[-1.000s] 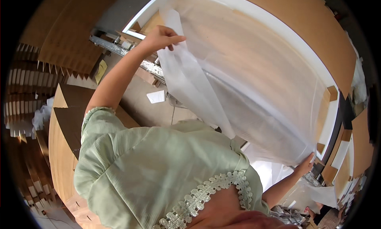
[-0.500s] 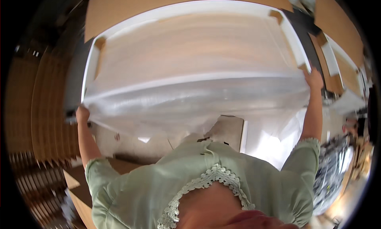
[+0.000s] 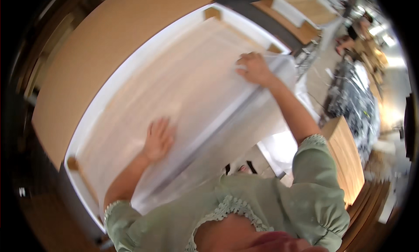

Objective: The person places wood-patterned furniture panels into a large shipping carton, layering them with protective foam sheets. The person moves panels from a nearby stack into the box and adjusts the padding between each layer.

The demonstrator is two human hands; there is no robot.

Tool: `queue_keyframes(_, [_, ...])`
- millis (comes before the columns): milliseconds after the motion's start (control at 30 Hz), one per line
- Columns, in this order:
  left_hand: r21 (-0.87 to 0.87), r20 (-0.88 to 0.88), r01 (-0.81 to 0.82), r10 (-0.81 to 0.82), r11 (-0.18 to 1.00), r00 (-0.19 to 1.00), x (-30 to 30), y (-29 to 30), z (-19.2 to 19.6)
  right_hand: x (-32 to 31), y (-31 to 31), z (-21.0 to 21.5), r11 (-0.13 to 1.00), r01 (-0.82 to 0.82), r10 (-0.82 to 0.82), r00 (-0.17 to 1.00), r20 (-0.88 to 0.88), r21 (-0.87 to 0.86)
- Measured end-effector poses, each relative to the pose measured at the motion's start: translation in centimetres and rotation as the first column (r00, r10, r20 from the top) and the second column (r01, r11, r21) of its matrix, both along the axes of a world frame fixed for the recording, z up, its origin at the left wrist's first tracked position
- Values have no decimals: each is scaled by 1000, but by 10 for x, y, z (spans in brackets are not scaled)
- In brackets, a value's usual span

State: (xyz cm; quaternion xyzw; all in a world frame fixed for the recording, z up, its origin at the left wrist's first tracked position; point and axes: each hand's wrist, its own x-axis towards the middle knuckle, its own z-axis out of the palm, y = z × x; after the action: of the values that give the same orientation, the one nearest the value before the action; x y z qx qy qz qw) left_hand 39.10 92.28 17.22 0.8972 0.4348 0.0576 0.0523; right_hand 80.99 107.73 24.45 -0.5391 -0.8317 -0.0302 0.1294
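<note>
A sheet of translucent plastic film (image 3: pixel 205 116) lies over a wide wood-toned panel in an open carton with white lining along its edges (image 3: pixel 126 73). My left hand (image 3: pixel 160 139) is on the film left of the middle, fingers spread and blurred by motion. Toward the far right end, my right hand (image 3: pixel 254 67) rests on the film with bent fingers, the thumb apart from them. A long fold runs slantwise through the film. Its near part hangs over the carton's near side, in front of my body. Brown corner pieces (image 3: pixel 212 13) show inside the carton.
A large cardboard flap (image 3: pixel 118 29) stands out along the carton's far side. Another open carton (image 3: pixel 301 16) is at the far right. Wood-grain board (image 3: pixel 347 158) stands by my right elbow. Behind it lies a heap of dark, plastic-wrapped goods (image 3: pixel 353 103).
Both hands have left the carton's ends and moved inward onto the film. The film's near part has dropped lower. The view has turned, so the carton now slants up to the right.
</note>
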Motion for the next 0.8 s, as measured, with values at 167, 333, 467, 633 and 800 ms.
queue_keyframes(167, [-83, -1, 64, -64, 994, 998, 15, -2, 12, 38, -78, 34, 968, 85, 0, 940, -340, 237])
queue_keyframes(333, [-77, -75, 90, -95, 993, 993, 36, 6, 4, 135, -187, 4, 696, 625, -378, 737, -561, 353])
queue_keyframes(467, [-52, -128, 147, -153, 988, 980, 40, 3, -7, 194, -296, -73, 510, 857, -715, 471, -516, 76])
queue_keyframes(633, [-116, -212, 104, -127, 988, 969, 53, 12, 2, 255, -463, -192, 199, 802, -977, 205, -53, -563])
queue_keyframes(800, [-210, -64, -335, 329, 918, 942, 84, 53, 45, 315, -618, -314, -71, 668, -977, 105, 188, -741])
